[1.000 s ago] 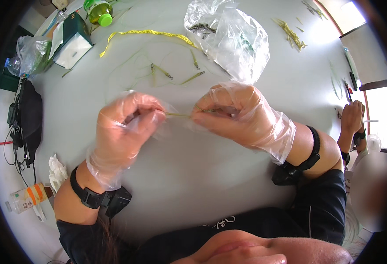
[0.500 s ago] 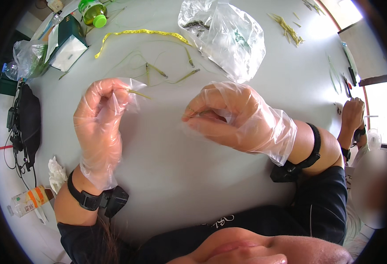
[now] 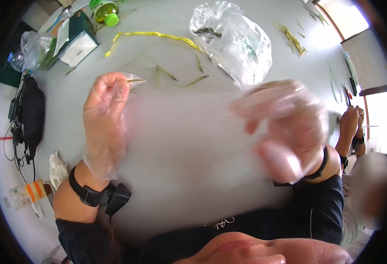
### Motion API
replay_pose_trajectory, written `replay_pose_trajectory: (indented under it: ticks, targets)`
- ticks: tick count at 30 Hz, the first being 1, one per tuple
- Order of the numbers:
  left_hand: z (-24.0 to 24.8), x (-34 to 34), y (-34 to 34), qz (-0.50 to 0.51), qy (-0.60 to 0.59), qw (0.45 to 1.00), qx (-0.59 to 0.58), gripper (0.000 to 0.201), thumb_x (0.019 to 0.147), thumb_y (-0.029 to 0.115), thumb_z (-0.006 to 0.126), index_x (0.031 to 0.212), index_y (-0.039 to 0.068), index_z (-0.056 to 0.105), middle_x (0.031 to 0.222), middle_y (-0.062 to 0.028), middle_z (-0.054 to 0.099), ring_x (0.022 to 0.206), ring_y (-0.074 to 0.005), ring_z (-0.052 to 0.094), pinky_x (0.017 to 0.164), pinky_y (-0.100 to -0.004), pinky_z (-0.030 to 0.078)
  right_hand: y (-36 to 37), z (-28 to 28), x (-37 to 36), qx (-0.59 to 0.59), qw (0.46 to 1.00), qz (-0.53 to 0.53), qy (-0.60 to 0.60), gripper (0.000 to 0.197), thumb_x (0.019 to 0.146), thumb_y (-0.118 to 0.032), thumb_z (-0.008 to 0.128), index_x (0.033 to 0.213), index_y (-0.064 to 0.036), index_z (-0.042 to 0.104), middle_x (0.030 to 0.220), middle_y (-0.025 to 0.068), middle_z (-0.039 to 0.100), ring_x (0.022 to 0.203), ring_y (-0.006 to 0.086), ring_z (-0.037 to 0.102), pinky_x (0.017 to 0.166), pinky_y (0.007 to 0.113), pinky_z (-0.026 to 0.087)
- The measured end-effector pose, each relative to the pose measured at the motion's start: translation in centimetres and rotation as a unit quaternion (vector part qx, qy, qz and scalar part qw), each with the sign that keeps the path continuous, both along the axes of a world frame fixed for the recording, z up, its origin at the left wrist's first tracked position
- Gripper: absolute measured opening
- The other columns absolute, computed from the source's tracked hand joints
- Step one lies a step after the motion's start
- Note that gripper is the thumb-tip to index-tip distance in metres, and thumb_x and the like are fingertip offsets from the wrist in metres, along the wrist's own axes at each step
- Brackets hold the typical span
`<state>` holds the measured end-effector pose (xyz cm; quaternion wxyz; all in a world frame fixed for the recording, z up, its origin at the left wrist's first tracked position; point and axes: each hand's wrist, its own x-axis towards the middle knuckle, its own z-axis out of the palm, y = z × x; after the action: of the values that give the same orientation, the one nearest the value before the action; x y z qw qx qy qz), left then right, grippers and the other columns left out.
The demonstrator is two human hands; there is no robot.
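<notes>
A slender green strip [image 3: 136, 80] is pinched in the left hand [image 3: 105, 105], its free end poking out rightward past the fingertips. The fingers there are closed tight on it, inside a thin clear glove. Well apart, across a bare stretch of table [image 3: 189, 145], the right hand [image 3: 290, 123] is gloved too and smeared by blur; its thumb and fingers stand wide apart, and whether anything small clings to them I cannot tell.

Just beyond the left hand, thin green pieces [image 3: 198, 81] with dark tips lie scattered. Behind them a yellow measuring tape [image 3: 151, 34] curves toward a crumpled clear bag [image 3: 250, 55] with dark small items inside. A bundle of yellowish stalks [image 3: 294, 42] lies farther right. At the far left stand a dark green box [image 3: 82, 31] and a green-capped bottle [image 3: 104, 11]. A co-worker's hand [image 3: 349, 122] shows at the right edge.
</notes>
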<state>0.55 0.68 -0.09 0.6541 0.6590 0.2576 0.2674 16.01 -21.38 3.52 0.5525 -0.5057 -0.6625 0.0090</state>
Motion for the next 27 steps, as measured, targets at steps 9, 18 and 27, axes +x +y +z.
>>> replay_pose_trajectory:
  ticks: [9,18,27]
  targets:
    - [-0.6,0.5,0.6,-0.058,0.061,0.991,0.106,0.014,0.095,0.019,0.062,0.096,0.005,0.062,0.099,-0.0015,0.055,0.096,-0.0106,0.049,0.088,-0.0249,0.040,-2.7,3.9,4.8,0.046,0.982,-0.141,0.119,0.036,0.100,-0.014,0.042,0.127,0.0092,0.047,0.073,0.0017,0.039,0.062,0.0123,0.040,0.060,0.027,0.034]
    - [-1.7,0.9,0.9,-0.061,0.084,0.900,0.424,0.007,0.083,0.007,0.066,0.085,0.003,0.059,0.091,-0.0071,0.056,0.086,-0.0231,0.055,0.081,-0.0319,0.045,-4.1,5.9,9.7,0.216,0.888,-0.359,0.188,0.043,0.100,-0.017,0.045,0.131,0.0116,0.045,0.110,0.0174,0.056,0.107,0.0301,0.055,0.094,0.040,0.046]
    - [-1.0,0.6,0.9,-0.059,0.097,0.885,0.451,0.009,0.077,-0.001,0.060,0.085,0.003,0.058,0.093,-0.0093,0.056,0.092,-0.0273,0.054,0.084,-0.0347,0.044,-1.1,0.7,11.2,-0.062,0.928,-0.351,0.109,0.039,0.094,-0.034,0.058,0.119,-0.0046,0.064,0.120,0.0093,0.062,0.106,0.0200,0.061,0.093,0.033,0.047]
